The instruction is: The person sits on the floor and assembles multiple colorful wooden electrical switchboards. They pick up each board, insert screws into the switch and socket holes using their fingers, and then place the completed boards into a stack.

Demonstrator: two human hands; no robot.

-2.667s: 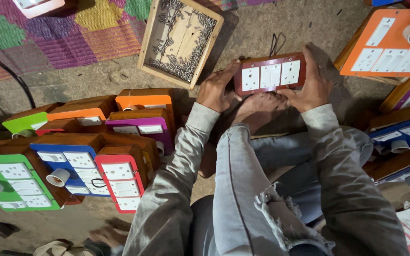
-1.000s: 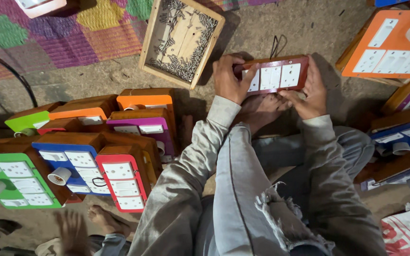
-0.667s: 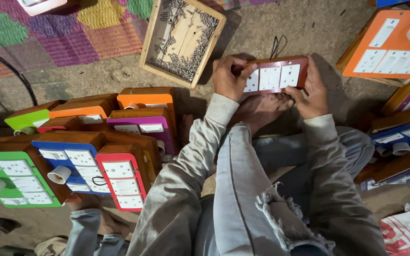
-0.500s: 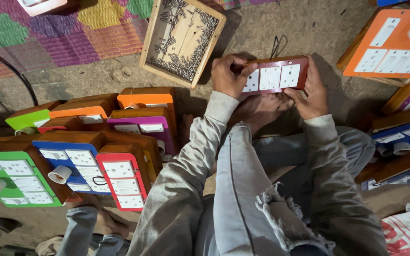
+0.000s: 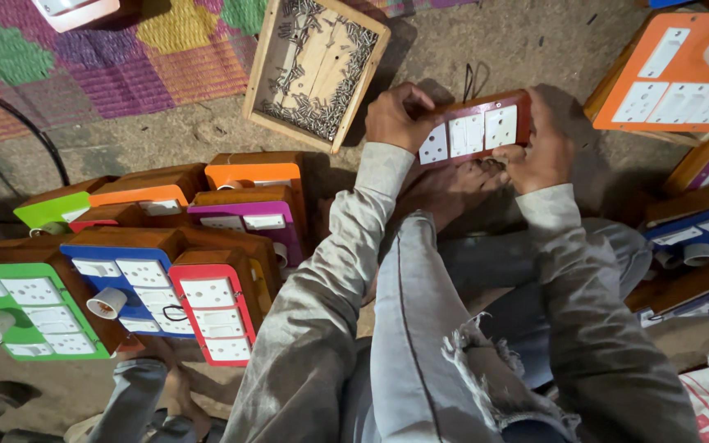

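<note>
A red-faced wooden switch board point(image 5: 476, 130) with white switches and sockets rests on edge against my bare foot point(image 5: 445, 190). My left hand point(image 5: 398, 116) grips its left end. My right hand point(image 5: 540, 154) holds its right end from below. Just beyond my left hand lies a wooden tray point(image 5: 264, 61) with several small screws inside.
Stacked boards in green point(image 5: 22, 312), blue point(image 5: 137, 283), red point(image 5: 211, 316), purple point(image 5: 248, 217) and orange point(image 5: 252, 174) fill the left. More boards, one orange point(image 5: 674, 78), stand at the right. Another person's leg and foot point(image 5: 153, 394) show at lower left. A woven mat point(image 5: 108, 57) lies beyond.
Both hands shifted the red board slightly up and away. Another person's leg moved in at lower left.
</note>
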